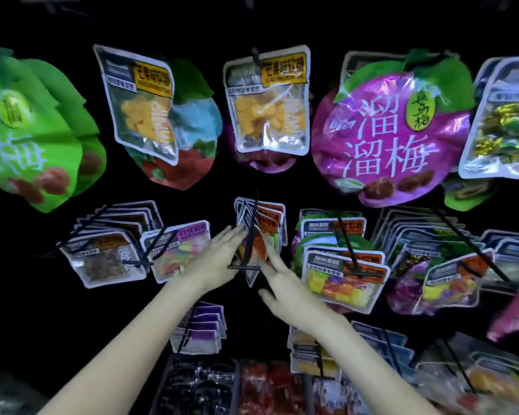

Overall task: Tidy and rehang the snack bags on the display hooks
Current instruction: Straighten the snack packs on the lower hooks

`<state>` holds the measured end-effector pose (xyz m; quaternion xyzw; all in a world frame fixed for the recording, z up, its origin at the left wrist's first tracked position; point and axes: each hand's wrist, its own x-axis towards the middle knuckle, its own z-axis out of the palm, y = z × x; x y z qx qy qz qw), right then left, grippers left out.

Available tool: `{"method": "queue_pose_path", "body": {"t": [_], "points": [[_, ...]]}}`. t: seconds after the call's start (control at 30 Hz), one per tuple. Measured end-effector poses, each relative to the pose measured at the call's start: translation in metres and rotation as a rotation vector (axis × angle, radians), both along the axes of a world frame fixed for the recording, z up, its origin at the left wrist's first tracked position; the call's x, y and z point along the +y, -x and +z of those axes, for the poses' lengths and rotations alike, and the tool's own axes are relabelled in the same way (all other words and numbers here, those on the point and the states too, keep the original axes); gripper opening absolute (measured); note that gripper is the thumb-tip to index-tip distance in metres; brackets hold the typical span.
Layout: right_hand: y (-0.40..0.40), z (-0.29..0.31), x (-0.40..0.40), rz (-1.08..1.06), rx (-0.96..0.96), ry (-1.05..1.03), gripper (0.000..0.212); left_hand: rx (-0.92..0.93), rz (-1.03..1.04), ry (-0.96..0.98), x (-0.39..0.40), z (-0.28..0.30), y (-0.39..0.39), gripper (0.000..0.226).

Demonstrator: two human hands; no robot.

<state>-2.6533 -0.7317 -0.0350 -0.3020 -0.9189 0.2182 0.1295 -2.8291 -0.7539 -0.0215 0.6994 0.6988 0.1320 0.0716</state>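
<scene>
We see a person's two bare hands meeting at a stack of small clear-windowed snack bags with orange labels (pixel 259 232), which hangs on a black wire display hook (pixel 250 235) in the middle row of a dark rack. The left hand (pixel 219 259) lies with straight fingers flat against the stack's left side, fingertips touching the front bag; it grasps nothing. The right hand (pixel 285 283) reaches in from below and to the right, its fingers extended up along the stack's right edge and its thumb spread apart, so we read it as pressing rather than clenching, though the fingertips are partly hidden behind the bags. Just left of the left hand hangs a white-edged pouch of multicoloured candy (pixel 177 250); just right of the right hand hangs a clear pouch of yellow and orange cubes (pixel 342 280). Above both hands we see a clear mango-cube packet with a yellow label (pixel 267 106), and up to the right a big round purple foil plum bag (pixel 387 136).
</scene>
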Motion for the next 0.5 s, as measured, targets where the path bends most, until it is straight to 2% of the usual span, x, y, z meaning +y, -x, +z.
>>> {"method": "queue_pose_path", "body": {"t": [0.1,0.2,0.37,0.5], "points": [[-0.015,0.006,0.002,0.014,-0.039,0.003,0.054,-0.166,0.065,-0.156,-0.012,0.001,-0.009,0.066],[-0.041,0.009,-0.002,0.032,-0.001,-0.04,0.044,-0.302,0.186,-0.335,-0.035,-0.004,-0.02,0.054],[-0.073,0.013,-0.003,-0.003,0.017,-0.067,0.04,-0.223,0.23,-0.374,-0.044,-0.032,-0.045,0.04],[-0.08,0.022,-0.008,0.011,0.101,-0.203,0.03,-0.247,0.216,-0.384,-0.042,-0.034,-0.076,0.039]]}}
